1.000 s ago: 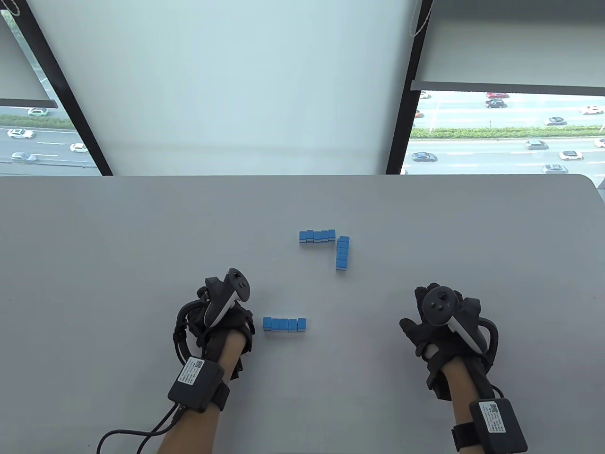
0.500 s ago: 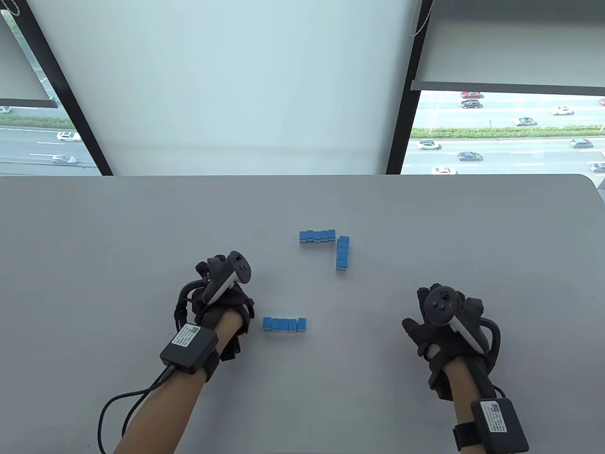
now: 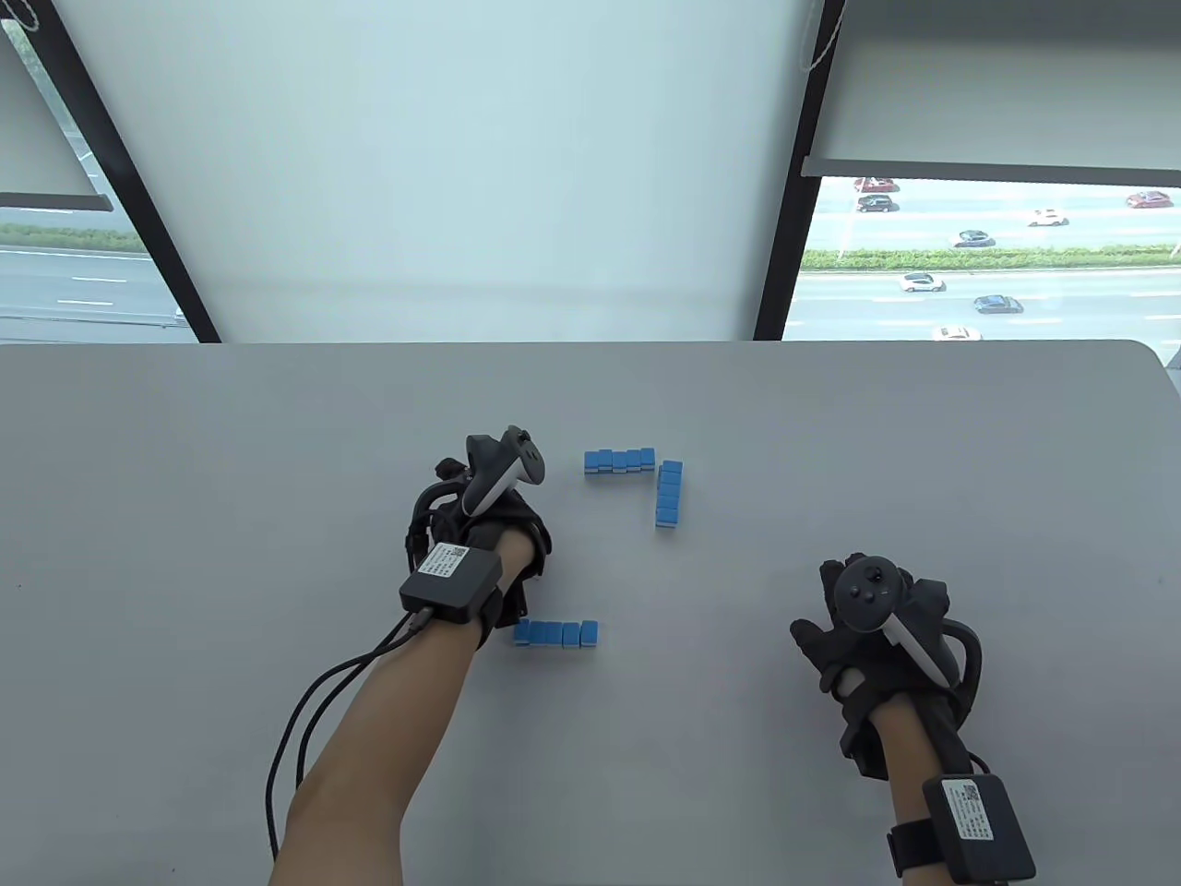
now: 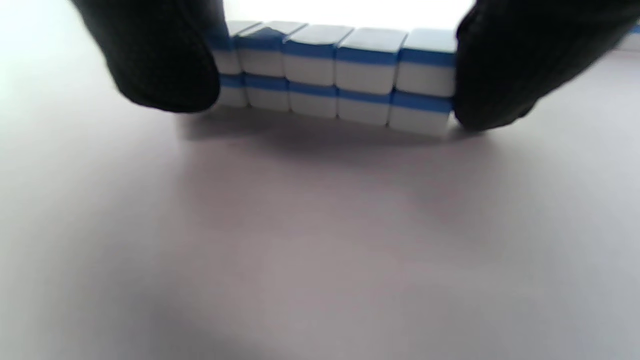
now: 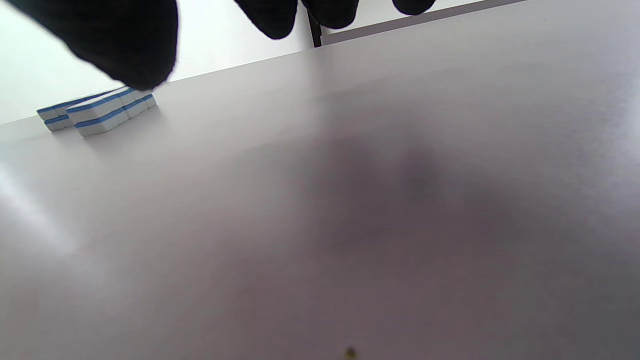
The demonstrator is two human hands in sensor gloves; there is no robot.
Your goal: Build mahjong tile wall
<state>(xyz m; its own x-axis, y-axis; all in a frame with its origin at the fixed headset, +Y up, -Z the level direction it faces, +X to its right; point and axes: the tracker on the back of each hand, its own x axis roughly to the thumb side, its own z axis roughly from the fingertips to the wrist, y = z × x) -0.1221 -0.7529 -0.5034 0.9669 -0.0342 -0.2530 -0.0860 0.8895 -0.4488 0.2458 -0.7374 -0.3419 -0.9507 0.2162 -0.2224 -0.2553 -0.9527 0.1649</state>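
Grey table before windows, table view: three double-stacked tile rows, far row, side row, near row; left hand between them, grasp indeterminable; right hand spread, well apart. Left wrist view: fingertips flank a five-tile row. Right wrist view: relaxed fingers, distant tiles.

Near row before far rows

Bright daylight enters through the windows behind the pale grey counter. The table view is sharp. Both wrist views are soft and blurred, backgrounds overexposed white, black gloved fingers out of focus, casting diffuse shadows.
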